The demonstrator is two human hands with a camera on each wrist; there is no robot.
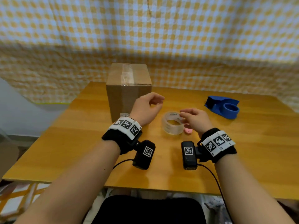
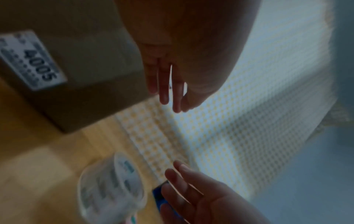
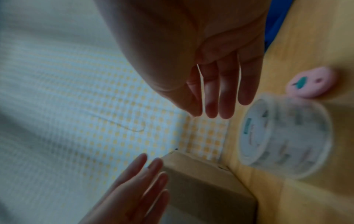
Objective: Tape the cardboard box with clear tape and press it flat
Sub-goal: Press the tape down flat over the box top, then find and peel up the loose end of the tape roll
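A closed cardboard box (image 1: 127,94) stands upright at the back of the wooden table (image 1: 242,143), with a strip of clear tape (image 1: 128,73) along its top seam. A white label (image 2: 32,60) is stuck low on its front. My left hand (image 1: 156,101) hovers just right of the box, fingers relaxed and holding nothing. A roll of clear tape (image 1: 172,124) lies flat on the table. My right hand (image 1: 183,114) hangs over the roll's far right rim with straight fingers (image 3: 212,97); I cannot tell whether it touches the roll.
A blue tape dispenser (image 1: 224,107) sits at the back right of the table. A small pink object (image 1: 188,131) lies beside the roll, under my right hand. A yellow checked cloth (image 1: 161,38) hangs behind the table.
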